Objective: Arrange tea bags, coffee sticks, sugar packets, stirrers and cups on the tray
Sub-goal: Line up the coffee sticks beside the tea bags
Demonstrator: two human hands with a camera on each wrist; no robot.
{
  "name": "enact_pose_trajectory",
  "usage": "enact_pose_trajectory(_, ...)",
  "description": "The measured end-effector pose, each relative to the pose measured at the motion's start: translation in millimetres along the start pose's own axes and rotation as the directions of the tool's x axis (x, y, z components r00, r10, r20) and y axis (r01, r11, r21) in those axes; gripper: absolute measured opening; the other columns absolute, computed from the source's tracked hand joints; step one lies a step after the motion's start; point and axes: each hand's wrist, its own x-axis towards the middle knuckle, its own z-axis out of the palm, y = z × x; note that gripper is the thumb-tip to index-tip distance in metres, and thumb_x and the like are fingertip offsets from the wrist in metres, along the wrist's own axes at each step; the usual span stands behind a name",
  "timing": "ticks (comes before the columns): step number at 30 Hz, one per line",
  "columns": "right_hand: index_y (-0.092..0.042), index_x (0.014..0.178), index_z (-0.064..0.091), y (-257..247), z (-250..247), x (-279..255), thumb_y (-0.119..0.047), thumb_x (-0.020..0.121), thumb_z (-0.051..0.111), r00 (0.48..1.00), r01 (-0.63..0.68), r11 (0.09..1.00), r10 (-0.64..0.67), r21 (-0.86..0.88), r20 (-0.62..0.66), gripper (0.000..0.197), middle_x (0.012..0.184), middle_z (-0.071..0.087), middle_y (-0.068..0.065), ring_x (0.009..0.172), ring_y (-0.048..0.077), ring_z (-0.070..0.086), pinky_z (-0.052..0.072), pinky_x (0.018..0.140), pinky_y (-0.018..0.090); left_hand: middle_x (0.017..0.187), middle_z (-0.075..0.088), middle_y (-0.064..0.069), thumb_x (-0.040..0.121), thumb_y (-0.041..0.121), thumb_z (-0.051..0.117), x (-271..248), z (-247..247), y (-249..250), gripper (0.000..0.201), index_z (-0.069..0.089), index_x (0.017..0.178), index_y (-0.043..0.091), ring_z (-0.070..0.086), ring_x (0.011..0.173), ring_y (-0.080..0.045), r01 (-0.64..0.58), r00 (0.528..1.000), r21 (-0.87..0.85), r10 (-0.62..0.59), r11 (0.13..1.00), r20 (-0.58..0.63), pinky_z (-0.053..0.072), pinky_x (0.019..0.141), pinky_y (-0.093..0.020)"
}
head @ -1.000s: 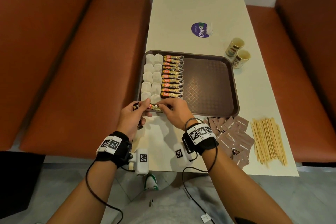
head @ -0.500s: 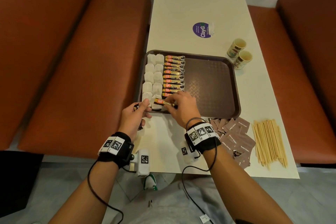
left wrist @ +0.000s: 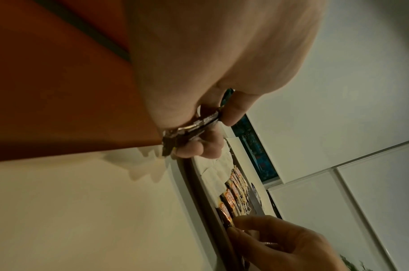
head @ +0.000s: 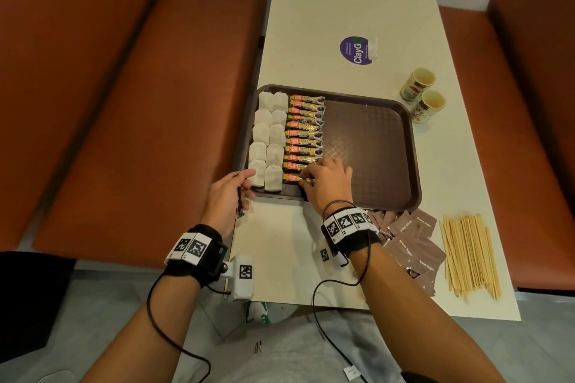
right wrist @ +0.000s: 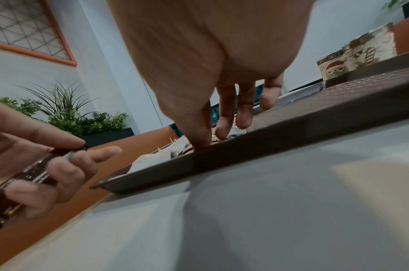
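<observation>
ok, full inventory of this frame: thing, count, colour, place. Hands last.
tray: one, brown, on table
tea bags: ten, white, two columns at tray's left edge
coffee sticks: about ten, gold and orange, column beside tea bags
cups: two, printed paper, table beyond tray's far right corner
sugar packets: pile, brown, table near tray's right front corner
stirrers: bundle, wooden, right of sugar packets
sticker: one, purple, mid-table
left hand: grips spare coffee sticks at tray's near left corner
right hand: fingers on nearest stick in tray
</observation>
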Motion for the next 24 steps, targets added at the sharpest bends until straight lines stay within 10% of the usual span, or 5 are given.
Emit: enact_pose_trajectory(24, -0.027, 0.104, 0.070, -3.1, -2.6, -0.4, -0.035, 0.091, 0.069, 0.999, -0.014, 0.995, 0.019, 0.102, -0.042, 0.015, 0.111, 0.060, -0.006, 0.112, 0.020, 0.047, 0.032, 0.099, 0.043, 0.066, 0.047, 0.004, 0.102, 0.015, 0.056, 3.0, 5.5, 6.8, 0.024, 0.075, 0.114, 0.007, 0.041, 0.057, -0.013, 0.048, 0.998, 0.028, -0.050, 0.998, 0.048, 0.034, 0.052, -0.027)
